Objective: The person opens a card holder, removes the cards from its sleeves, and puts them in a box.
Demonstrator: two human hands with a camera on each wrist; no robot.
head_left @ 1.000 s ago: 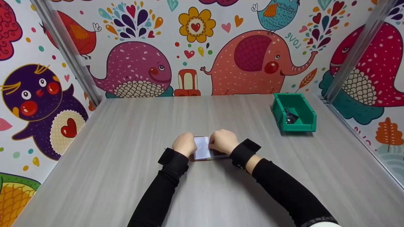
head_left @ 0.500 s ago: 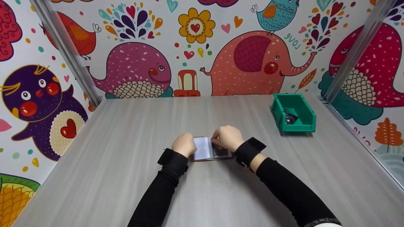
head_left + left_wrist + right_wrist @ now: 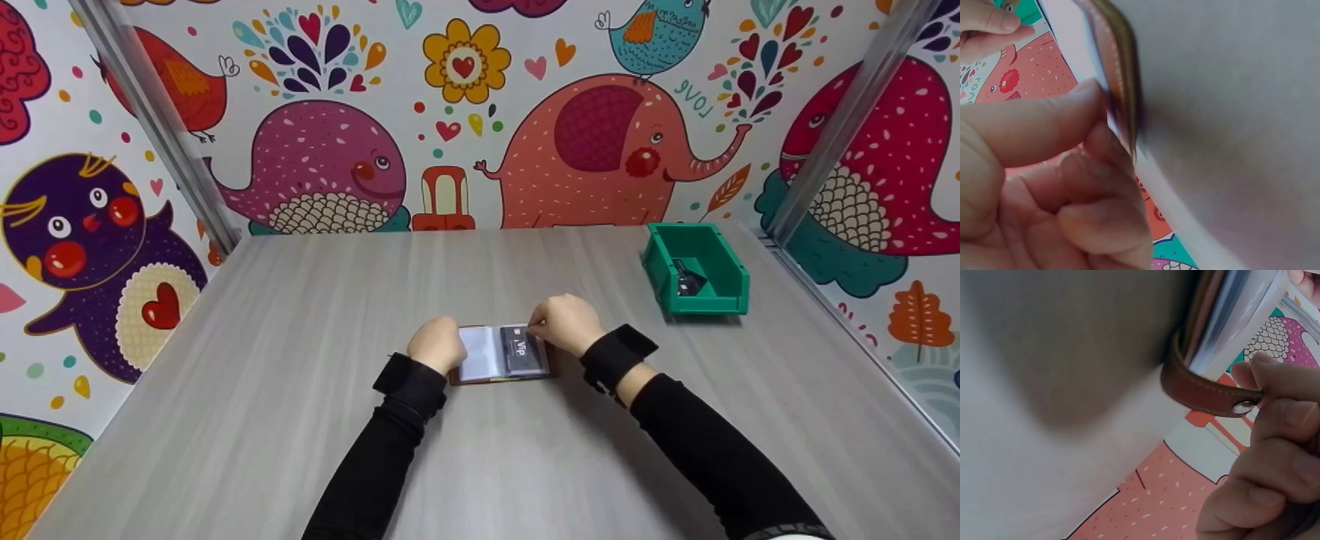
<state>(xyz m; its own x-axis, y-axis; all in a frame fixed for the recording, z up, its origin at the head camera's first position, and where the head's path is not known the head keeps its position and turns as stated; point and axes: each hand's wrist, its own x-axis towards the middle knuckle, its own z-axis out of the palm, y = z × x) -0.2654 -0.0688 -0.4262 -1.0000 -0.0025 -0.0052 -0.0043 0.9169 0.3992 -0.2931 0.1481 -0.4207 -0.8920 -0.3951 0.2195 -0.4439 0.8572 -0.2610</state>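
Observation:
A small brown card holder (image 3: 491,382) lies spread on the table, its clear sleeves showing. A black card (image 3: 523,352) marked "Vip" sits in the right-hand side. My left hand (image 3: 437,345) pinches the holder's left edge; the left wrist view has the thumb (image 3: 1081,101) on the stitched cover (image 3: 1114,62). Over the upper right corner of the card is my right hand (image 3: 568,324), fingers curled and thumb and fingertip close together. Nothing shows between them. In the right wrist view, a brown strap (image 3: 1207,394) with a metal snap (image 3: 1244,406) reaches up to the curled fingers (image 3: 1283,413).
A green bin (image 3: 697,304) stands at the back right of the table (image 3: 315,315), with dark cards (image 3: 688,279) inside. Walls printed with cartoon animals, such as an elephant (image 3: 592,172), enclose the table at the back and sides.
My right hand has shifted to the right and slightly up, from the middle of the holder to its upper right. The black card has come into sight. My left hand stays at the left edge.

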